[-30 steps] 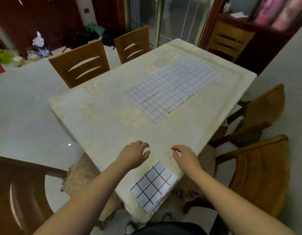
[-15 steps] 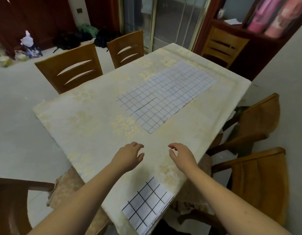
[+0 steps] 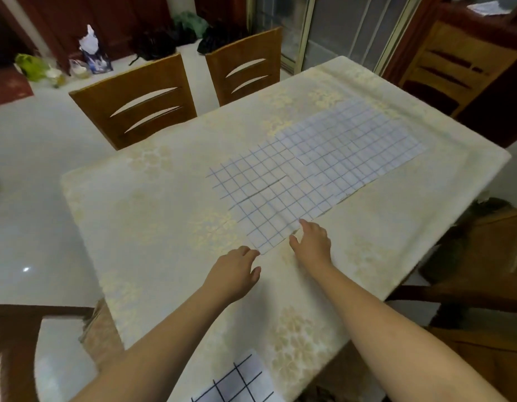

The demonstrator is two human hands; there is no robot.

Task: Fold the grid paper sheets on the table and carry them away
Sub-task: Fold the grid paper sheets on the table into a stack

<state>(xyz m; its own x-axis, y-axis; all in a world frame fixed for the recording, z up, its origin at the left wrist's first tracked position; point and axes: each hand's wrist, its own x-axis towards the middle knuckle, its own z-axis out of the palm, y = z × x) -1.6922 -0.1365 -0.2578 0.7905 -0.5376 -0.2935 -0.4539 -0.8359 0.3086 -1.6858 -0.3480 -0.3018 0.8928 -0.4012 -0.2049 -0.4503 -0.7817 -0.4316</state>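
We have both hands out over the tabletop [image 3: 153, 216], reaching for the spread of grid paper sheets [image 3: 309, 169] that lies flat on the cloth. The sheets overlap in a long strip whose long axis runs from its near corner, just ahead of our hands, away and to the right toward the far right corner of the tabletop.

Our right hand [image 3: 312, 242] is the nearer: its fingertips touch the near right edge of the strip, fingers loosely bent, thumb held apart, nothing pinched yet as far as we can tell. Our left hand [image 3: 232, 272] hovers just short of the strip's near corner, fingers relaxed and slightly curled, its grip empty.

So the paper lies forward and to the right of both hands, and we judge the coming move to be lifting that near corner and folding it along the long axis.

Left of the strip there is bare cloth, room to slide or turn a sheet. To its right, the tabletop edge is near. A separate grid sheet [image 3: 240, 378], with bolder lines, sits well behind our hands at the near edge of the tabletop, partly overhanging.
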